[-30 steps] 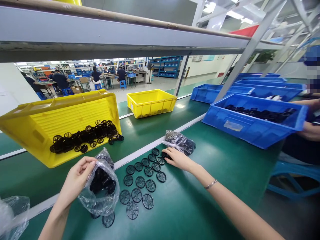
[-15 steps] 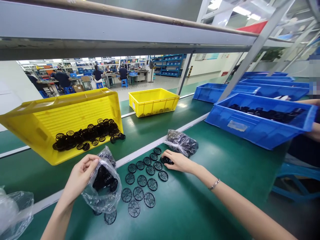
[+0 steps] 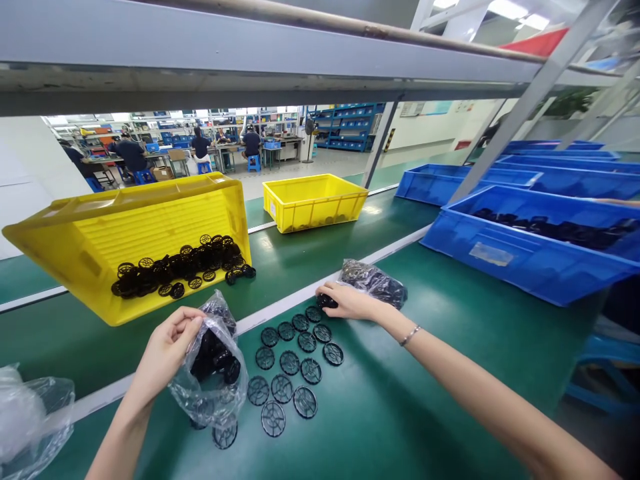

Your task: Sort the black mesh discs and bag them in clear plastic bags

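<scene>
My left hand (image 3: 173, 343) pinches the rim of a clear plastic bag (image 3: 227, 400), holding its mouth open. Black round parts (image 3: 215, 357) lie inside the bag. Over the far end of the laid-out parts, my right hand (image 3: 345, 300) curls its fingers round one or more black spoked discs (image 3: 327, 301); how many is hidden. Several flat black spoked discs (image 3: 290, 363) are spread in loose rows on the green table between my hands. Just behind my right hand lies a filled plastic bag (image 3: 377, 280) of black parts.
A tilted yellow bin (image 3: 165, 223) at left spills black discs (image 3: 175, 267) towards its lip. Another yellow bin (image 3: 315, 207) stands behind. Blue bins (image 3: 525, 260) line the right side. Crumpled clear plastic (image 3: 37, 420) lies at lower left. A shelf beam (image 3: 300, 67) crosses overhead.
My right hand has moved away from me and slightly left, to the far end of the disc rows, with black discs in its fingers. My left hand stays on the bag; the view has shifted slightly.
</scene>
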Motion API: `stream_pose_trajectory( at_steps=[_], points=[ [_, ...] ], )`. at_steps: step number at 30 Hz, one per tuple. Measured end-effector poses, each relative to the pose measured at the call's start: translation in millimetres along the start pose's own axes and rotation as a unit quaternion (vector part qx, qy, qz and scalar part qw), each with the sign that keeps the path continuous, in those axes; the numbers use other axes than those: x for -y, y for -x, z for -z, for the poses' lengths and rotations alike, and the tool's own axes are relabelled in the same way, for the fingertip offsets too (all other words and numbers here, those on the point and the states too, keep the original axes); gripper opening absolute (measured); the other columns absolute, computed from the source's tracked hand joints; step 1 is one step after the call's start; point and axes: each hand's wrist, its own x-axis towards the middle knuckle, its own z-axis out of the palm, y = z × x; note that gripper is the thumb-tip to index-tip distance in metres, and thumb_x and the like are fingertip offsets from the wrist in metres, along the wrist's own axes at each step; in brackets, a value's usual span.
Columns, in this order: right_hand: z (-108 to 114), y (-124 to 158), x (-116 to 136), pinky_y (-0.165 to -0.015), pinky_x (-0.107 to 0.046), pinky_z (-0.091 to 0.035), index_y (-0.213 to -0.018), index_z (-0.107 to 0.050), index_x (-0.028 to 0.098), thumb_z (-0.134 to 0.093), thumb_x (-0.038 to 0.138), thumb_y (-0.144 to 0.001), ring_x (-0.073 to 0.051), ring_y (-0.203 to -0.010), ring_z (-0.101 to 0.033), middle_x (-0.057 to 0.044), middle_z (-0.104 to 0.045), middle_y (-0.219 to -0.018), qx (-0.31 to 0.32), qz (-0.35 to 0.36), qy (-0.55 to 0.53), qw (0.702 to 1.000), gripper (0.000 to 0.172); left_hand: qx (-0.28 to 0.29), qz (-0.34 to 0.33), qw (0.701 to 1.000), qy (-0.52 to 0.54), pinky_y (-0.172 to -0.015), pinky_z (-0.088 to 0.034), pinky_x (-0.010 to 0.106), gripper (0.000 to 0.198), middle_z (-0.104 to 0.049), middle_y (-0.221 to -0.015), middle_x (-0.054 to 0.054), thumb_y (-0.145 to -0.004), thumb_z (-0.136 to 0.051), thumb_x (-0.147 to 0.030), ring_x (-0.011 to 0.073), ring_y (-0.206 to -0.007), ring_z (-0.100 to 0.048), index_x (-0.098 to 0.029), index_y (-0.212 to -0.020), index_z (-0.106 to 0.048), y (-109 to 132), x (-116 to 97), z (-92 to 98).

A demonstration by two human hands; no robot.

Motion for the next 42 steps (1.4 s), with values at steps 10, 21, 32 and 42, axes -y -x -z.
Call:
stream_pose_trajectory(
  at_steps=[10,21,32,42],
  points=[
    [-6.7,-13.2,20.1,-0.082,-0.032,-0.049,-0.118,-0.061,0.021,-0.062,0.038,-0.089,-0.022,-0.086,-0.065,-0.010,-0.061,-0.111,0.056,-0.011,-0.019,0.998,0.034,-0.001,-0.006,1.000,0.012,-0.044,-0.021,0.017,0.043,-0.039,-0.058,-0.007,-0.085,-0.059,-0.061,0.0076,-0.049,-0.031,-0.020,-0.098,-0.061,-0.2,4.1,1.1],
    [-3.3,-10.8,16.7,-0.082,-0.033,-0.050,-0.118,-0.065,0.022,-0.064,0.031,-0.084,-0.024,-0.086,-0.067,-0.010,-0.064,-0.114,0.069,-0.027,0.010,0.997,0.035,0.001,-0.015,1.000,0.025,-0.047,-0.027,0.018,0.041,-0.044,-0.061,-0.006,-0.087,-0.058,-0.059,0.0082,-0.053,-0.035,-0.019,-0.097,-0.061,3.2,1.5,3.7],
    [79.0,6.6,242.7,-0.091,-0.031,-0.052,-0.126,-0.059,0.028,-0.063,0.033,-0.090,-0.020,-0.103,-0.064,-0.003,-0.066,-0.117,-0.059,0.140,-0.172,0.973,0.036,-0.046,-0.089,0.995,-0.009,-0.055,-0.033,0.021,0.030,-0.052,-0.068,-0.003,-0.091,-0.055,-0.048,0.0105,-0.059,-0.044,-0.019,-0.096,-0.062,17.5,-11.0,5.3],
    [-10.6,-119.0,325.6,-0.101,-0.050,-0.048,-0.127,-0.059,0.020,-0.060,0.016,-0.088,-0.032,-0.121,-0.055,-0.012,-0.062,-0.132,-0.093,0.197,0.063,0.974,0.039,-0.090,-0.114,0.989,-0.031,-0.065,-0.042,0.022,0.030,-0.059,-0.075,-0.002,-0.089,-0.059,-0.047,0.0133,-0.068,-0.056,-0.021,-0.102,-0.064,17.2,-4.7,24.9]
  ],
)
